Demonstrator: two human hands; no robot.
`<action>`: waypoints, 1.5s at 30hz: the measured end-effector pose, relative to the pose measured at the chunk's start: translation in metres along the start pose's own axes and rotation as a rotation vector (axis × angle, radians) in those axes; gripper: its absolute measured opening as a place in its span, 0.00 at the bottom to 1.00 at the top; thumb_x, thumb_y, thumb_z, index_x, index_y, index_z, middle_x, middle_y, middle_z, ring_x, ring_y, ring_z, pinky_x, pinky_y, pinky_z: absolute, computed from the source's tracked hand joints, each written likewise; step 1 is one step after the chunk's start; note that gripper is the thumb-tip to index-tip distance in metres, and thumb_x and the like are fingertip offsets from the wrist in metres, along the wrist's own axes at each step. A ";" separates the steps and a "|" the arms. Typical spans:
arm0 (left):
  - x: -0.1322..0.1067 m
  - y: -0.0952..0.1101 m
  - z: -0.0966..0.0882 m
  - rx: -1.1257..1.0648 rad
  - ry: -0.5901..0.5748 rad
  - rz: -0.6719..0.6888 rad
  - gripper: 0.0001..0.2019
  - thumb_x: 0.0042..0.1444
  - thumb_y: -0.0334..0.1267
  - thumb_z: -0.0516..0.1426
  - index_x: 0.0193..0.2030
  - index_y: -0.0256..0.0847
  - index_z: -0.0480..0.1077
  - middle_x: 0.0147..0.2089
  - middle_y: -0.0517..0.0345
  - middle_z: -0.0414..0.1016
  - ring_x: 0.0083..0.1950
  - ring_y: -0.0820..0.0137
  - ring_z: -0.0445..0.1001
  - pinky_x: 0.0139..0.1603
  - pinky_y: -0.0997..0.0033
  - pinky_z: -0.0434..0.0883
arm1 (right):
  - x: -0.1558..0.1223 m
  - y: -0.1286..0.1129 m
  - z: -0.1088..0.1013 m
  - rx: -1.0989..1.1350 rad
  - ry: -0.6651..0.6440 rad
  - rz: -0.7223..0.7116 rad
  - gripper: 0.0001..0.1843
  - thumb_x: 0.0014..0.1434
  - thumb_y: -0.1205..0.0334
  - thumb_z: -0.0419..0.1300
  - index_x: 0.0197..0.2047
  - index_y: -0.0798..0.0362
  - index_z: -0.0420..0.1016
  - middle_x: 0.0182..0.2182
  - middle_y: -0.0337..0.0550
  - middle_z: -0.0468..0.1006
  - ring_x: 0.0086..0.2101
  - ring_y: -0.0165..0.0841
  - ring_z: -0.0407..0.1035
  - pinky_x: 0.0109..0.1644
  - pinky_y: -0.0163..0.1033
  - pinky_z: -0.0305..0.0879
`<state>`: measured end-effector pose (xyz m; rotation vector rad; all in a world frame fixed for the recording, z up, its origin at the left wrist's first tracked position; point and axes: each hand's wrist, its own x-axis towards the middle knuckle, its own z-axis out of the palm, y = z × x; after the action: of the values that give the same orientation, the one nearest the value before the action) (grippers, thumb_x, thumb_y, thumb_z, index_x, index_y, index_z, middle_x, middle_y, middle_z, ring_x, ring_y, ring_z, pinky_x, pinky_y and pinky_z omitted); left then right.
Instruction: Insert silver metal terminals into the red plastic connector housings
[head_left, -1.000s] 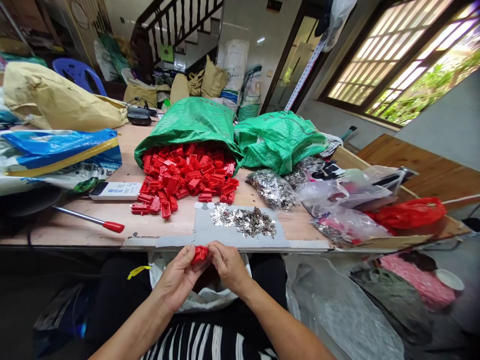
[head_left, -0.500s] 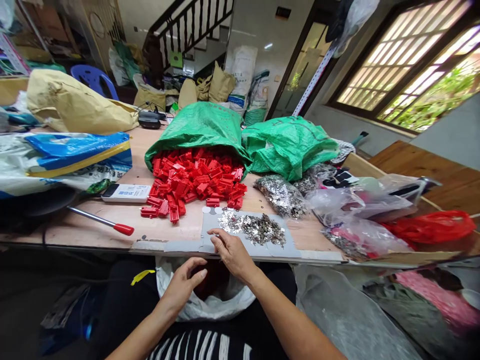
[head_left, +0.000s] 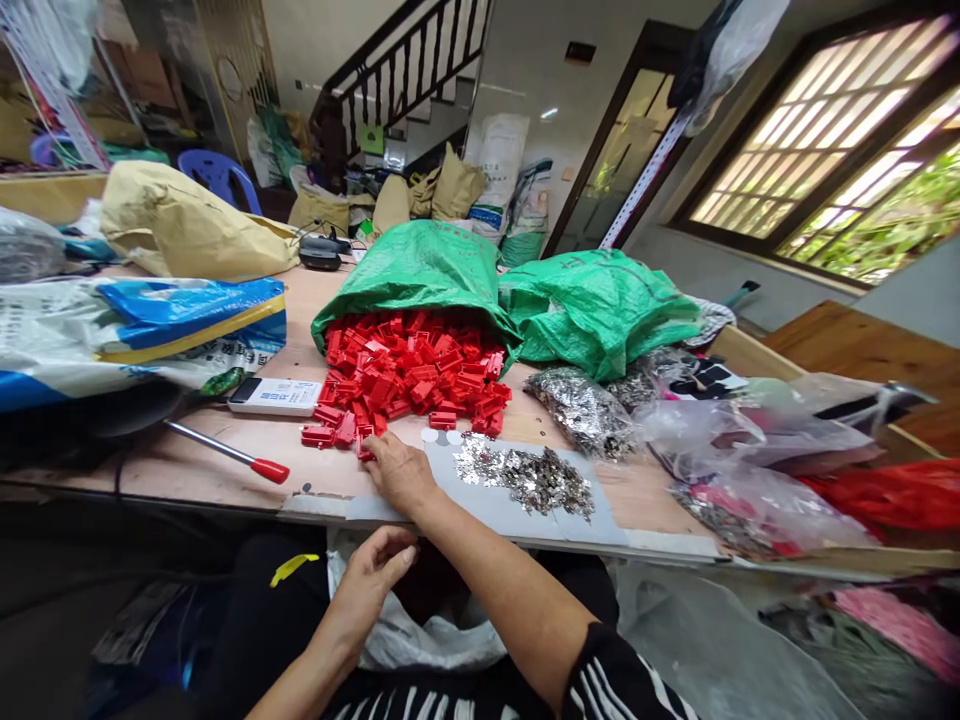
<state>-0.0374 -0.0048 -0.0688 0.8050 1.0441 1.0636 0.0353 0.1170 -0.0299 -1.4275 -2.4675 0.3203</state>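
Right hand stretched forward, fingers closing on red plastic piece, left hand loosely curled, empty

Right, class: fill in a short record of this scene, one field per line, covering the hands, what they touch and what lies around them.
right hand: reaching to the near edge of the red plastic pieces
left hand: held over the white plastic bag, below the table edge
red pieces: spilling from a green sack
metal bits: heaped on grey card
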 end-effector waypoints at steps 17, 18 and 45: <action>-0.015 0.015 0.018 -0.437 0.005 -0.231 0.27 0.50 0.36 0.65 0.57 0.41 0.64 0.41 0.52 0.78 0.33 0.70 0.78 0.31 0.72 0.76 | -0.137 0.031 -0.067 0.629 -0.192 -0.055 0.06 0.57 0.65 0.62 0.40 0.51 0.77 0.35 0.37 0.76 0.35 0.28 0.69 0.40 0.30 0.61; -0.016 0.015 0.020 -0.422 0.007 -0.245 0.27 0.49 0.36 0.66 0.56 0.41 0.64 0.40 0.52 0.78 0.33 0.69 0.78 0.31 0.72 0.76 | -0.143 0.036 -0.068 0.642 -0.181 -0.015 0.07 0.58 0.64 0.62 0.42 0.50 0.77 0.35 0.37 0.77 0.35 0.28 0.69 0.40 0.30 0.62; -0.018 0.002 0.027 -0.328 0.093 -0.363 0.42 0.33 0.42 0.72 0.59 0.45 0.66 0.34 0.54 0.81 0.31 0.64 0.79 0.32 0.68 0.75 | -0.115 0.128 -0.073 -0.199 0.050 0.441 0.08 0.61 0.61 0.56 0.43 0.47 0.74 0.41 0.42 0.74 0.38 0.33 0.71 0.41 0.35 0.64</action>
<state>-0.0150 -0.0227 -0.0531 0.2897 1.0128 0.9316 0.2192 0.0836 -0.0168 -2.0356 -2.1734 0.1219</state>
